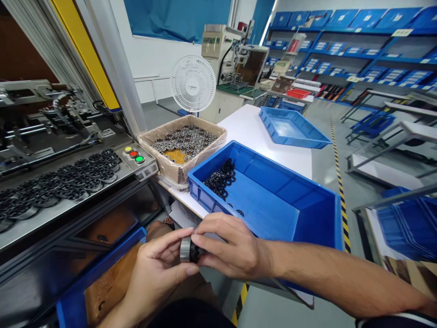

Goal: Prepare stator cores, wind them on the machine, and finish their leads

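Low in front of me, both hands meet on one small round part. My left hand [164,259] grips a silver-grey metal ring [185,249] between thumb and fingers, held on its side. My right hand [232,246] is closed on the black plastic piece [194,251] at the ring's right face; its fingers partly cover that piece. Just beyond the hands stands a deep blue bin [273,182]. Loose black plastic pieces [221,177] lie heaped in its left end, with a few scattered nearer me.
A plastic-lined carton [170,168] holds many metal rings and some yellow bits. On the machine ledge at left, rows of rings [61,182] sit beside a button box [134,157]. A white fan [193,84], a shallow blue tray [293,127] and a lower-left blue bin [64,310] are around.
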The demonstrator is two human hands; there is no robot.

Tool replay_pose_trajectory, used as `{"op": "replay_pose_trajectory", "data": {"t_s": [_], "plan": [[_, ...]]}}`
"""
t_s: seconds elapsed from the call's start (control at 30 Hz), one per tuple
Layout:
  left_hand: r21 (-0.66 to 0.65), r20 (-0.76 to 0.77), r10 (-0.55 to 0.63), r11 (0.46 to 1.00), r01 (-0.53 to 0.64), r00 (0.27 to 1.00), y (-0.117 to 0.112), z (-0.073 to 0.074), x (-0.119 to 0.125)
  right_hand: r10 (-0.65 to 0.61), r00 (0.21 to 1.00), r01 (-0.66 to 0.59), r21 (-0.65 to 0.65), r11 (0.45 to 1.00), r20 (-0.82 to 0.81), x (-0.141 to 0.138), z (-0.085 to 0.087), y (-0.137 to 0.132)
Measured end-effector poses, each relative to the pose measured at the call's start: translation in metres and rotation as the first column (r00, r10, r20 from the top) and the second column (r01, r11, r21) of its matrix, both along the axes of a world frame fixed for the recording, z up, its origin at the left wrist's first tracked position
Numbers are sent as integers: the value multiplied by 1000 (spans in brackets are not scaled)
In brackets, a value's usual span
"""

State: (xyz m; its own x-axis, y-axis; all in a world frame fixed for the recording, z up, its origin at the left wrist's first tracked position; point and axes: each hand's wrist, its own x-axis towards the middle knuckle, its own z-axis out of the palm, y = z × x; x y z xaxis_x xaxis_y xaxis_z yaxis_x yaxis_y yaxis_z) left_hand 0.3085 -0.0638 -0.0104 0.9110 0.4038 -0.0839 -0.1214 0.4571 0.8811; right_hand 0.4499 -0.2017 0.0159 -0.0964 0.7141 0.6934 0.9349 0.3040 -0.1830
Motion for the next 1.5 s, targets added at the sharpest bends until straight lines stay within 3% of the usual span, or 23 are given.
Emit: {"op": "replay_pose_trajectory", "data": {"t_s": [0.23,0.33,0.37,0.4,0.43,0.47,0.5,0.57,0.67,0.73,0.8,0.87,0.9,0.97,1.07,1.17,1.23,1.27,1.33,1.37,1.4,1.43,1.5], "plan": [[60,-113,-69,995,76,991,-7,-2,-7,30,998,-32,31,999,64,-8,0,0],[203,-122,-11,979,35,992,-9,-2,-13,2,998,-2,6,1000,-55,8,4,4],[261,-114,7,965,23,993,-7,-3,-14,-87,987,80,-53,995,-138,20,6,5],[313,-111,21,950,14,994,-3,-4,-14,-235,948,203,-158,966,-217,36,6,5],[354,-117,25,935,18,993,3,-7,-13,-416,870,338,-292,895,-265,55,5,5],[378,-134,18,925,35,991,10,-9,-12,-619,744,469,-464,751,-252,74,2,5],[384,-155,13,922,48,988,17,-11,-10,-720,660,517,-565,643,-215,93,-4,3],[365,-182,30,930,39,983,30,-15,-5,-802,578,512,-698,501,-151,124,-23,0],[405,-154,105,914,-34,983,36,-17,0,-858,504,463,-809,363,-96,145,-64,-3],[550,-119,128,834,-42,985,35,-17,-1,-892,446,453,-840,298,-76,145,-89,-1],[708,-76,108,706,-22,991,31,-16,-3,-913,402,441,-860,256,-66,142,-106,2],[796,-40,83,605,-19,996,28,-14,-6,-922,384,417,-882,221,-50,140,-115,5],[813,-32,78,583,-19,996,28,-12,-7,-923,384,402,-892,204,-37,140,-116,6],[806,-36,87,591,-22,996,28,-10,-9,-918,396,382,-909,167,-3,144,-114,8],[688,-53,78,725,-20,996,30,-7,-12,-904,424,411,-901,135,59,155,-93,9],[438,-3,32,898,-27,999,31,-7,-14,-894,437,528,-832,169,97,156,-55,9],[292,23,25,956,-31,999,31,-7,-13,-887,455,607,-756,245,78,141,-27,11],[241,24,27,970,-32,999,31,-7,-12,-872,487,629,-709,317,42,127,-15,12],[160,24,36,986,-39,999,30,-6,-8,-787,613,607,-591,531,-78,89,3,11],[121,34,40,992,-44,999,28,-5,-7,-643,741,516,-446,731,-197,67,8,11],[84,50,44,995,-48,998,26,-5,-5,-472,839,385,-318,866,-271,45,11,10],[52,67,48,997,-52,997,24,-4,-4,-320,896,253,-238,938,-307,25,11,10],[24,82,42,999,-44,996,18,-2,-3,-118,929,64,-163,985,-351,-5,9,10]]}}
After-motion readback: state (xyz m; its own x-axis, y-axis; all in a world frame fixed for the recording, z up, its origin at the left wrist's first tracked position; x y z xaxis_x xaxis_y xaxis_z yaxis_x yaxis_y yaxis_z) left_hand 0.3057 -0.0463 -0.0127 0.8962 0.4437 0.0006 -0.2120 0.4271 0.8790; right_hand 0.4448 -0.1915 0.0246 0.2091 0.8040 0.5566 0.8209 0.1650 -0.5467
